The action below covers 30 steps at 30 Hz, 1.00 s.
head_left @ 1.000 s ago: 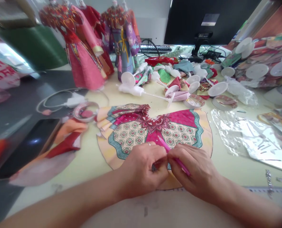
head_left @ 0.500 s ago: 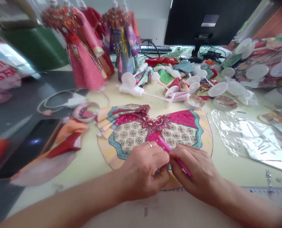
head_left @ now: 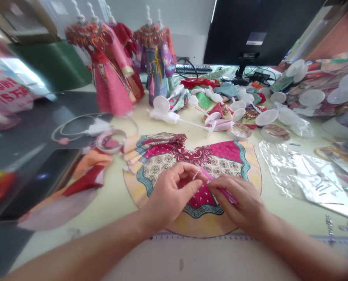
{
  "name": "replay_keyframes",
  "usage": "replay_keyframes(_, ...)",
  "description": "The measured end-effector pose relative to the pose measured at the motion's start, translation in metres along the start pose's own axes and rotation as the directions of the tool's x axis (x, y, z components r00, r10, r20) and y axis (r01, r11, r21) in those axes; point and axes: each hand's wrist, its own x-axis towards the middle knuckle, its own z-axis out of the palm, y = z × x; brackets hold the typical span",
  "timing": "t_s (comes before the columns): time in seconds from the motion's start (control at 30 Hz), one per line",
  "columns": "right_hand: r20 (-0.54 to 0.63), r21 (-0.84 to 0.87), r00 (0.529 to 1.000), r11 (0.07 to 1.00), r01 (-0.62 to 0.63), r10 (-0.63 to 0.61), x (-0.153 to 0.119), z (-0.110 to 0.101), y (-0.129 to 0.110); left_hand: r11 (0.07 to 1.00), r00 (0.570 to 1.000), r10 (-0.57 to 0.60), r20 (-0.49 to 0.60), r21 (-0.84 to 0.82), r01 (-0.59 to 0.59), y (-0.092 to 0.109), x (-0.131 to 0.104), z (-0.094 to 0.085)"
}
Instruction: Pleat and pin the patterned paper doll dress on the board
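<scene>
A round printed fabric piece [head_left: 193, 224] lies spread on the table under both hands, with magenta and cream panels, a teal key-pattern band and a pale yellow border. Over its middle is my left hand [head_left: 174, 191], thumb and forefinger pinched together. A short strand of small pale beads [head_left: 196, 173] shows at those fingertips; its far end is hidden. My right hand [head_left: 240, 197] grips a slim pink pen-like stick [head_left: 203, 171], its upper end pointing left and away from me. The fingertips of the two hands nearly meet.
A ruler [head_left: 191, 236] lies along the fabric's near edge. To the left are a phone [head_left: 39, 181] and orange-red cloth [head_left: 86, 171]. Dressed doll forms [head_left: 112, 74] and a monitor [head_left: 258, 31] stand behind; plastic bags [head_left: 279, 166] and sparkly chains [head_left: 329, 228] are at right.
My left hand has turned from a closed curl to a raised pinch, uncovering the magenta panel and the bead strand. My right hand keeps the pink stick. The camera view has shifted slightly.
</scene>
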Motion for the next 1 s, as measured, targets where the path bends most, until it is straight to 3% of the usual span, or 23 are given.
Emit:
replay_keyframes(0.2, -0.023, 0.033, 0.999, 0.999, 0.036, -0.035, 0.0007, -0.0003, 0.0002, 0.947, 0.978, -0.205, 0.047, -0.244, 0.210, -0.0001, -0.0032, 0.0043)
replay_keyframes(0.47, -0.061, 0.037, 0.994, 0.995, 0.092, -0.090, 0.0007, -0.0004, -0.0025, 0.862, 0.932, -0.354, 0.074, -0.361, 0.356, -0.0003, -0.0032, 0.0046)
replay_keyframes(0.83, -0.086, 0.021, 0.992, 0.995, 0.095, -0.093, 0.0017, 0.0015, -0.0051, 0.871, 0.939, -0.331, 0.095, -0.352, 0.343, -0.0006, -0.0055, 0.0058)
replay_keyframes(1.0, -0.115, 0.097, 0.993, 0.995, 0.030, -0.019, 0.0019, 0.0019, -0.0096, 0.929, 0.968, -0.241, 0.063, -0.273, 0.249, -0.0001, -0.0084, 0.0082)
